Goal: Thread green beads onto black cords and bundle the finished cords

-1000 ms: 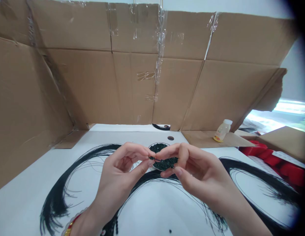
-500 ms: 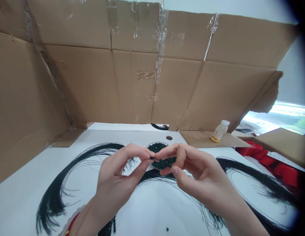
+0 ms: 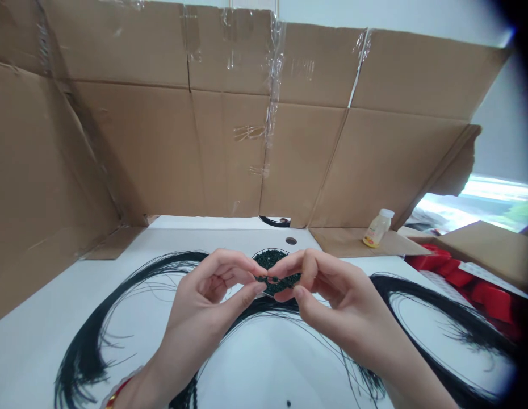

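My left hand (image 3: 208, 309) and my right hand (image 3: 344, 307) meet fingertip to fingertip over a white table. Between them runs a thin dark cord (image 3: 273, 279) with small dark knots or beads, pinched at both ends. Right behind the fingers is a round dish of small dark green beads (image 3: 270, 257), partly covered by my hands. A bundle of dark cords (image 3: 264, 307) curves below the fingers. Another bundle (image 3: 91, 335) arcs on the left, and a third (image 3: 417, 292) lies to the right of my right forearm.
Cardboard walls (image 3: 225, 153) enclose the back and left. A small bottle with a white cap (image 3: 378, 228) stands on a cardboard flap at the back right. An open box with red items (image 3: 468, 278) is at the far right. One dark bead (image 3: 288, 403) lies near the front edge.
The left fingertips have parted slightly, showing more of the knotted cord between the hands. The whole view has shifted a little.
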`<state>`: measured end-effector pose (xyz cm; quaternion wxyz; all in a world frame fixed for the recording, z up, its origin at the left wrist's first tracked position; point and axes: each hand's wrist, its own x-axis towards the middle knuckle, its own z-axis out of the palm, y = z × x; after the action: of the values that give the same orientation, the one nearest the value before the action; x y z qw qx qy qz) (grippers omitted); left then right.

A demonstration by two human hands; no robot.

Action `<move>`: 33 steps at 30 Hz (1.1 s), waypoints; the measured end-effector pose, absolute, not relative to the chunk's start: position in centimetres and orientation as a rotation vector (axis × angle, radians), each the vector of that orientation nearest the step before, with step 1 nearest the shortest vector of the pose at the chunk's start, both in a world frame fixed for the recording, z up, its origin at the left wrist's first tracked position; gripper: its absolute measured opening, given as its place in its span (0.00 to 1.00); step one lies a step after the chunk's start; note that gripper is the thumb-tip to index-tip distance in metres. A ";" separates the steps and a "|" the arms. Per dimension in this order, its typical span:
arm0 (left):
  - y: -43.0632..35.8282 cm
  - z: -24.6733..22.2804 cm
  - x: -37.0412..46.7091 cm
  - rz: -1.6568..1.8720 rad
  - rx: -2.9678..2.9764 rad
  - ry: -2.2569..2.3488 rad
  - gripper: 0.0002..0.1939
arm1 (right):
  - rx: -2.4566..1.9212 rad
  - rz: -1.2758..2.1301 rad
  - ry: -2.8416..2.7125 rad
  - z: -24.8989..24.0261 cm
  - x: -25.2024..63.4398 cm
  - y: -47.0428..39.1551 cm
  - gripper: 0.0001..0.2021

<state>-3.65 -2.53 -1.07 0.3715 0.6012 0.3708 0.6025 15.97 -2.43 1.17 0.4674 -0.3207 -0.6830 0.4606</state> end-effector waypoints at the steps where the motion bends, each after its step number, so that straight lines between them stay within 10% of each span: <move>1: -2.5 -1.1 -3.7 1.524 1.507 0.933 0.07 | -0.787 1.116 -1.674 1.1 16.0 -2.4 0.13; 33: -1.9 -0.8 -3.6 1.372 1.073 0.665 0.07 | -0.840 0.941 -1.736 0.8 15.6 -2.7 0.12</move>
<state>-3.58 -1.87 -0.84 0.5964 0.4619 0.2862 0.5908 15.58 -2.71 0.80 0.4776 -0.3441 -0.7107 0.3852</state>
